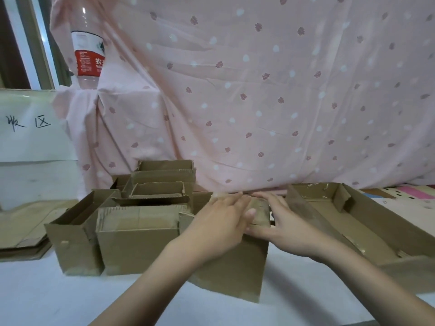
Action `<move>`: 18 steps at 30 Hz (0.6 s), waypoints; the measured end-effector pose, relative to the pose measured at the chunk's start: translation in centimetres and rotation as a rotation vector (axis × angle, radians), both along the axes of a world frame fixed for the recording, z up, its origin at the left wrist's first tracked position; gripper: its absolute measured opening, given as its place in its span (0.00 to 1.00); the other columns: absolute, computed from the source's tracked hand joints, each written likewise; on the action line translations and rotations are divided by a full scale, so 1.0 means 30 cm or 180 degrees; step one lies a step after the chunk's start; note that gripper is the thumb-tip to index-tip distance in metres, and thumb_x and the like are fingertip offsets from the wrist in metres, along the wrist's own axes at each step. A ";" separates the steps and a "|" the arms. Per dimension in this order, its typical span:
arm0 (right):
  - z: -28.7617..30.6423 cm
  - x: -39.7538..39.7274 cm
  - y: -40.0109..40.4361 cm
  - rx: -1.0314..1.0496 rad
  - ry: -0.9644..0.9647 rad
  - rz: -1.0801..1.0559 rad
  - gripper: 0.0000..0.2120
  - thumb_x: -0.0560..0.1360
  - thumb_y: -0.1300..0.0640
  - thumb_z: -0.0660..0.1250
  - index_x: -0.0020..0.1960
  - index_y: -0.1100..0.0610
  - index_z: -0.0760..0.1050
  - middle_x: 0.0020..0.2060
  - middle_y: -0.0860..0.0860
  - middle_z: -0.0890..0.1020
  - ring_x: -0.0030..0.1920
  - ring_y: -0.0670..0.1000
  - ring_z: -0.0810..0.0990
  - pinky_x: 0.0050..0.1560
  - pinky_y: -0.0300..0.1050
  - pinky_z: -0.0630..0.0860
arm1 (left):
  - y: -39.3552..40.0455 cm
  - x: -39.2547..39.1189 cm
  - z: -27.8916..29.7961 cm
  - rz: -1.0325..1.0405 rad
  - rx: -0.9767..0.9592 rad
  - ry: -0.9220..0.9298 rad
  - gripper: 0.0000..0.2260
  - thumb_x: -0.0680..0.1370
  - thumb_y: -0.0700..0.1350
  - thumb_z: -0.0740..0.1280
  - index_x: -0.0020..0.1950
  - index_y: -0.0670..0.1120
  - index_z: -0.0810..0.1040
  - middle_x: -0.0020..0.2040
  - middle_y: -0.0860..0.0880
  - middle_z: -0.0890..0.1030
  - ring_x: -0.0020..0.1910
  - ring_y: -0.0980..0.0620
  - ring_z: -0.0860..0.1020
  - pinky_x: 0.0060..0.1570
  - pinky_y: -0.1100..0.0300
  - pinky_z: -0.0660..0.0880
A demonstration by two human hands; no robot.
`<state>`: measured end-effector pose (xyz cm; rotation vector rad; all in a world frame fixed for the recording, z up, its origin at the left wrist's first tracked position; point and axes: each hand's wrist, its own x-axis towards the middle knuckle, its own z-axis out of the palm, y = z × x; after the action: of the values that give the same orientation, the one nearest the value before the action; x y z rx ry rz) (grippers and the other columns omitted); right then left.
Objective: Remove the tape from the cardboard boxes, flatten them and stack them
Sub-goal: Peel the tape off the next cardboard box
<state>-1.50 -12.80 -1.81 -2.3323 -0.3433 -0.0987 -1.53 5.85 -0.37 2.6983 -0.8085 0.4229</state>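
Both hands, left (221, 222) and right (282, 222), press flat fingers on the centre box (235, 267). Flattened stack (21, 234) lower left; several boxes (131, 236) remain upright.

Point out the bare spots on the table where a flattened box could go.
Bare white table lies near the camera, before the open boxes. The middle is crowded with boxes, both hands on one, and a wide tray fills the right.

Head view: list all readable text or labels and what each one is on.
"收区": handwritten on the white sheet at left; first character partly cut off, uncertain.
"农" and "NO": red label of the water bottle, rest hidden by the pink cloth.
Small print on that label: too blurred.
Cardboard boxes: no text visible.
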 end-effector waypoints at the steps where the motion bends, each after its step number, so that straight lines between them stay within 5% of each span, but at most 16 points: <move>1: 0.009 0.000 -0.012 0.0121 0.0021 0.0056 0.52 0.56 0.21 0.69 0.74 0.42 0.62 0.70 0.38 0.66 0.69 0.41 0.69 0.72 0.46 0.68 | -0.001 0.004 -0.009 0.0025 0.0016 -0.0068 0.30 0.81 0.62 0.42 0.74 0.51 0.69 0.74 0.50 0.70 0.73 0.50 0.66 0.72 0.53 0.61; 3: 0.025 0.011 -0.042 0.0354 0.0052 0.0140 0.36 0.65 0.25 0.66 0.68 0.41 0.71 0.64 0.36 0.76 0.62 0.40 0.76 0.67 0.49 0.74 | 0.005 0.015 -0.019 0.0106 -0.0010 -0.0135 0.35 0.77 0.64 0.35 0.73 0.55 0.70 0.70 0.53 0.73 0.70 0.51 0.67 0.69 0.52 0.64; 6: 0.051 0.034 -0.076 0.0667 0.0059 0.0055 0.10 0.81 0.48 0.65 0.59 0.48 0.80 0.50 0.38 0.83 0.50 0.39 0.81 0.57 0.44 0.79 | 0.010 0.019 -0.026 0.0162 0.0305 -0.0202 0.36 0.74 0.67 0.33 0.73 0.58 0.67 0.67 0.53 0.70 0.69 0.51 0.65 0.68 0.52 0.63; 11: 0.083 0.066 -0.097 0.0323 -0.0050 0.0004 0.06 0.80 0.62 0.65 0.51 0.55 0.81 0.39 0.42 0.83 0.37 0.41 0.81 0.43 0.38 0.76 | 0.004 0.009 -0.025 0.0046 0.0533 -0.0062 0.36 0.73 0.73 0.38 0.78 0.60 0.57 0.76 0.53 0.61 0.77 0.51 0.57 0.76 0.52 0.53; 18: 0.110 0.097 -0.107 0.0188 0.0114 0.0095 0.04 0.79 0.62 0.68 0.46 0.58 0.80 0.41 0.50 0.85 0.41 0.47 0.84 0.48 0.48 0.83 | 0.014 0.024 -0.031 -0.0047 0.0839 0.0032 0.44 0.71 0.76 0.58 0.80 0.59 0.46 0.82 0.55 0.47 0.80 0.52 0.46 0.78 0.49 0.44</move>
<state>1.40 -16.02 1.48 -2.2671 -0.3528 -0.0518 -0.80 6.28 -1.30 2.9297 -0.9400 0.3185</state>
